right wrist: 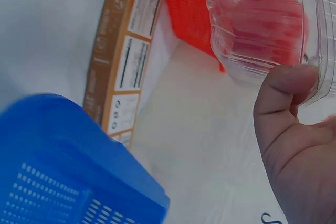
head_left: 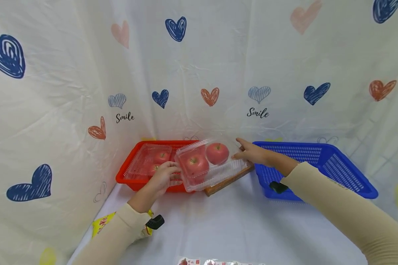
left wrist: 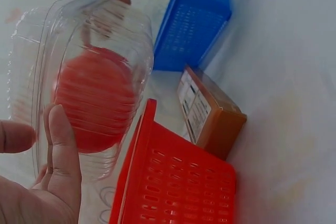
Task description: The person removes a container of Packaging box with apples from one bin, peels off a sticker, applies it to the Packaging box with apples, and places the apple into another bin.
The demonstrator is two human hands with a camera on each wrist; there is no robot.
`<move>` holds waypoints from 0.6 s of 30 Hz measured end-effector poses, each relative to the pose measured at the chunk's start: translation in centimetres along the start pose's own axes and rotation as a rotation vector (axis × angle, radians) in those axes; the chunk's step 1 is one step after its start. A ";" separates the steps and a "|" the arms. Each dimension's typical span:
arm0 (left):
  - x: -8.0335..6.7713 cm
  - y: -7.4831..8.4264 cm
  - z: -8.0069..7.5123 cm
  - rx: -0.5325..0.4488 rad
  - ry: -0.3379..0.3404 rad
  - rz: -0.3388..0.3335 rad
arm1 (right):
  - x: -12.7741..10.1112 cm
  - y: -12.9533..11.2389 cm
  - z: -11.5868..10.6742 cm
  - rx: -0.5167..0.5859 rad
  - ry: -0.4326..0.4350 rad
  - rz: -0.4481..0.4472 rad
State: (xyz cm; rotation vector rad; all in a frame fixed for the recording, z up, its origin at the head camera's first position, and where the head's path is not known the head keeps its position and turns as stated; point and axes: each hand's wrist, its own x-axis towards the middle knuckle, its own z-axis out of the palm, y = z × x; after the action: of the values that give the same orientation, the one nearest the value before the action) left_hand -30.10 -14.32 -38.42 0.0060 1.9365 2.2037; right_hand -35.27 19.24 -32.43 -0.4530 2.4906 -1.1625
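Note:
A clear plastic box (head_left: 220, 177) is raised between both hands, tilted, with two red apples (head_left: 217, 153) inside. My left hand (head_left: 166, 177) grips its left end, thumb and fingers on either side of the edge in the left wrist view. At the opposite end, my right hand (head_left: 253, 152) pinches the rim, the thumb (right wrist: 286, 85) bent against the clear wall. Behind the left hand, the red basket (head_left: 132, 184) holds another clear box (head_left: 136, 162) with red apples in it.
The blue basket (head_left: 295, 150) stands on the right. A brown carton (head_left: 230, 181) lies between the baskets, partly behind the raised box. A yellow packet (head_left: 101, 225) sits by the left forearm, and stickers (head_left: 189, 261) lie at the front. A heart-print curtain (head_left: 199, 66) hangs behind.

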 end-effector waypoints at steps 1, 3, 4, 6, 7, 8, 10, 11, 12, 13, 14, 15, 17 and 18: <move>0.0 0.1 0.1 0.014 -0.006 -0.002 | -0.4 0.3 0.1 0.020 -0.003 0.005; 0.1 0.2 0.3 0.038 -0.020 -0.006 | -1.2 0.7 0.3 0.057 -0.004 0.021; 0.1 0.3 0.4 0.047 -0.026 -0.008 | -1.6 0.9 0.5 0.078 -0.004 0.025; 0.1 0.4 0.7 0.060 -0.040 -0.019 | -2.5 1.4 0.9 0.108 0.000 0.031; 0.1 0.4 0.8 0.059 -0.048 -0.031 | -2.9 1.6 1.2 0.127 0.005 0.038; 0.0 0.4 0.9 0.059 -0.059 -0.042 | -3.3 1.8 1.5 0.143 0.009 0.040; -0.2 0.5 1.1 0.061 -0.081 -0.064 | -4.2 2.3 2.1 0.179 0.015 0.033; -0.4 0.5 1.2 0.064 -0.092 -0.075 | -4.6 2.5 2.5 0.196 0.021 0.032; -0.5 0.5 1.3 0.063 -0.100 -0.089 | -5.0 2.7 2.8 0.212 0.029 0.032; -0.7 0.5 1.4 0.068 -0.107 -0.096 | -5.4 2.8 3.1 0.228 0.037 0.035; -0.8 0.5 1.5 0.073 -0.109 -0.101 | -5.7 3.0 3.4 0.240 0.042 0.033; -1.0 0.6 1.7 0.082 -0.111 -0.106 | -6.1 3.1 3.6 0.253 0.047 0.037; -1.2 0.5 2.0 0.105 -0.114 -0.108 | -6.7 3.2 4.0 0.262 0.062 0.060; -1.2 0.4 2.1 0.112 -0.112 -0.111 | -7.0 3.2 4.1 0.264 0.069 0.070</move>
State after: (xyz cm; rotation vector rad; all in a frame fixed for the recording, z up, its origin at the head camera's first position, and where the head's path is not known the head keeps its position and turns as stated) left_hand -28.68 -12.51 -37.54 0.0373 1.9475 1.9796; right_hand -27.66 21.50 -36.14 -0.2559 2.3420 -1.4740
